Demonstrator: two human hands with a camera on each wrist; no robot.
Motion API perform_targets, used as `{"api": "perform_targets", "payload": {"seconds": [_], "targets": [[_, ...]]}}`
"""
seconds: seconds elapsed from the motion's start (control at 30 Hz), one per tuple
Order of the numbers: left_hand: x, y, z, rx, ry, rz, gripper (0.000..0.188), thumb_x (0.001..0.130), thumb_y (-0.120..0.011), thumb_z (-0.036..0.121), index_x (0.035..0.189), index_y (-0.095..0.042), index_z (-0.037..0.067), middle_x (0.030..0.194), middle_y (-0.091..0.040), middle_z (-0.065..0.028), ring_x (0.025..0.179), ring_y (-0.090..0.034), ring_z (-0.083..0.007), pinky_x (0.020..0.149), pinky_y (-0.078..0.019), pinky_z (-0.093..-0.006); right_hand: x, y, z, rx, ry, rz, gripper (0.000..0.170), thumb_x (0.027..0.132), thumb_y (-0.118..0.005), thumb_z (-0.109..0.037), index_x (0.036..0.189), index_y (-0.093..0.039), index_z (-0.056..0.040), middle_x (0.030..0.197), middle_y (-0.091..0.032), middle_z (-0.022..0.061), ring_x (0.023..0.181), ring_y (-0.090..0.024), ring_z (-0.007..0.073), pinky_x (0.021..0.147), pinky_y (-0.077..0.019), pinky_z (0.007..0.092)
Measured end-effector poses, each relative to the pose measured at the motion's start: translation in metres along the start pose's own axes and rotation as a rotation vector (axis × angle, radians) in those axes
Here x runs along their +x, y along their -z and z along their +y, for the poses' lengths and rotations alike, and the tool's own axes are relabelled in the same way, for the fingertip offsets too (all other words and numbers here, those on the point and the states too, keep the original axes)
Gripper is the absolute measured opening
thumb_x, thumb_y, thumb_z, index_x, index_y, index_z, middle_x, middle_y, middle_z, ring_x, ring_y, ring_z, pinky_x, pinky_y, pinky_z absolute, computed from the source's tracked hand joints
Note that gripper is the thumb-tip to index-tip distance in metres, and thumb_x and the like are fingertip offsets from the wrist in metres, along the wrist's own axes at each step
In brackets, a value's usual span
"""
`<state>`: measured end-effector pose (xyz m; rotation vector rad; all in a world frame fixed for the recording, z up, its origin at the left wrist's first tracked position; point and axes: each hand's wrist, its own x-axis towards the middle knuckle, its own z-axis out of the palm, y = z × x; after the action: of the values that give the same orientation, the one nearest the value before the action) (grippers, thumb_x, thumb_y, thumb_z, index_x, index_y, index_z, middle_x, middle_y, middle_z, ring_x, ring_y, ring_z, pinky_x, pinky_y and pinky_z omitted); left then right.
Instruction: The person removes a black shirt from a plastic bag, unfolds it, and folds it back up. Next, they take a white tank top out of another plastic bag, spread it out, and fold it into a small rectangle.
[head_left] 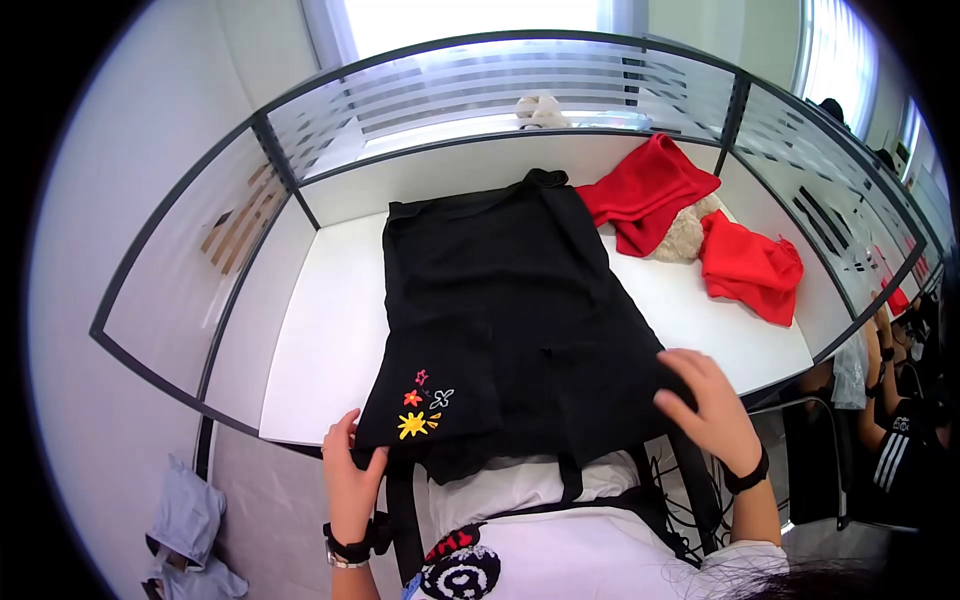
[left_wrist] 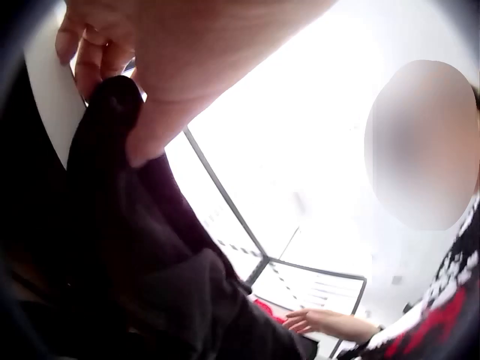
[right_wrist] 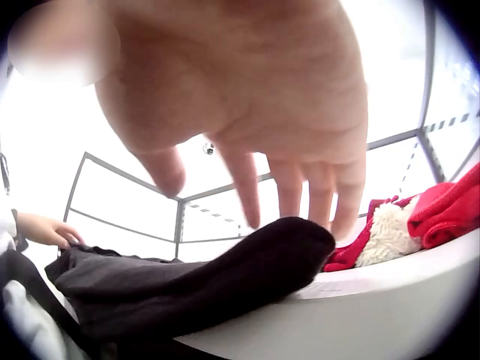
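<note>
A large black cloth [head_left: 520, 290] lies spread over the white table, its near end hanging past the front edge. Colourful embroidered flowers [head_left: 415, 410] decorate its near left part. My left hand [head_left: 352, 475] pinches the near left corner; in the left wrist view the thumb [left_wrist: 150, 139] is on one side of the fabric and the fingers on the other. At the near right edge, my right hand [head_left: 715, 415] is held with fingers spread and thumb apart. The right wrist view has its fingertips close over a raised fold [right_wrist: 292, 247] of the cloth, not curled round it.
Red cloths [head_left: 650, 195] lie at the back right around a fluffy beige thing [head_left: 684, 232], with another red cloth [head_left: 752, 268] nearer. A grey-framed clear partition [head_left: 500, 38] encloses the sides and back. A pale blue garment [head_left: 188, 515] hangs low at left. Another person [head_left: 905, 450] is at far right.
</note>
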<state>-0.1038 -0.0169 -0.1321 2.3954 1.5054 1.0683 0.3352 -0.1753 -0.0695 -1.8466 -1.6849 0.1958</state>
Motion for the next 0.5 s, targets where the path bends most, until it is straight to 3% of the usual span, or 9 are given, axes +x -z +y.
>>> {"api": "perform_targets", "payload": {"seconds": [0.03,0.07,0.1,0.13,0.2,0.27,0.33,0.5], "targets": [[0.003,0.001,-0.002,-0.125,0.142,-0.053,0.054,0.082,-0.072,0.002,0.134,-0.058,0.003,0.094,-0.054,-0.0058,0.081,-0.049,-0.0168,0.073,-0.044,-0.0318,0.002,-0.003,0.002,-0.132,-0.028,0.122,0.046,0.092,-0.072,-0.022,0.129,-0.061,0.0034,0.119,-0.064,0.0215,0.112,-0.06,0.0379,0.096,-0.0476,0.0429],[0.005,0.002,-0.002,-0.249,0.284,-0.105,0.051,0.083,-0.069,0.0,0.132,-0.06,0.004,0.086,-0.051,-0.0029,0.073,-0.046,-0.0127,0.066,-0.0415,-0.0285,0.001,-0.008,0.009,-0.138,-0.101,0.161,0.043,0.091,-0.072,-0.02,0.125,-0.061,0.0049,0.11,-0.065,0.0207,0.101,-0.062,0.0375,0.088,-0.0484,0.044],[0.008,0.001,0.003,-0.252,0.245,-0.047,0.042,0.085,-0.063,-0.002,0.127,-0.064,0.003,0.075,-0.047,0.0,0.065,-0.042,-0.0083,0.057,-0.0351,-0.0258,0.001,-0.009,0.012,-0.093,-0.139,0.121,0.042,0.091,-0.072,-0.018,0.124,-0.062,0.0046,0.106,-0.066,0.0205,0.096,-0.063,0.0371,0.084,-0.049,0.0437],[0.012,0.006,0.01,-0.251,0.246,-0.043,0.042,0.085,-0.063,-0.002,0.127,-0.064,0.003,0.075,-0.047,0.0,0.065,-0.042,-0.0083,0.057,-0.0351,-0.0258,0.002,-0.009,0.014,-0.046,-0.175,0.081,0.04,0.09,-0.072,-0.017,0.123,-0.063,0.0044,0.102,-0.067,0.0204,0.091,-0.063,0.0367,0.081,-0.0497,0.0434],[0.018,0.014,0.019,-0.224,0.318,-0.078,0.037,0.085,-0.061,-0.003,0.121,-0.066,0.001,0.08,-0.059,-0.0098,0.068,-0.05,-0.0167,0.063,-0.0426,-0.0308,0.001,-0.018,0.026,-0.041,-0.103,0.09,0.04,0.089,-0.073,-0.016,0.122,-0.063,0.004,0.101,-0.067,0.0206,0.087,-0.064,0.037,0.079,-0.0504,0.043],[0.019,0.009,0.002,-0.188,0.206,0.092,0.03,0.087,-0.059,-0.004,0.116,-0.067,-0.002,0.088,-0.067,-0.0139,0.069,-0.057,-0.0185,0.063,-0.0445,-0.0326,0.002,-0.021,0.028,-0.037,-0.033,0.096,0.039,0.089,-0.073,-0.015,0.122,-0.064,0.0036,0.099,-0.068,0.0209,0.083,-0.064,0.0374,0.077,-0.0511,0.0427],[0.016,0.016,0.0,-0.118,0.301,0.066,0.028,0.087,-0.06,-0.003,0.114,-0.067,-0.002,0.088,-0.066,-0.0137,0.071,-0.06,-0.0232,0.065,-0.0466,-0.0344,0.003,-0.017,0.022,-0.005,-0.089,0.023,0.04,0.088,-0.074,-0.015,0.123,-0.064,0.0025,0.102,-0.069,0.0215,0.083,-0.064,0.0376,0.077,-0.0519,0.0424],[0.012,0.019,-0.008,0.068,0.259,-0.03,0.024,0.087,-0.064,0.0,0.11,-0.068,-0.001,0.09,-0.062,-0.0117,0.076,-0.06,-0.0269,0.071,-0.0485,-0.0372,0.002,-0.014,0.018,0.011,-0.133,-0.019,0.043,0.088,-0.075,-0.017,0.125,-0.064,0.0023,0.104,-0.07,0.0215,0.087,-0.065,0.0378,0.079,-0.0524,0.043]]}}
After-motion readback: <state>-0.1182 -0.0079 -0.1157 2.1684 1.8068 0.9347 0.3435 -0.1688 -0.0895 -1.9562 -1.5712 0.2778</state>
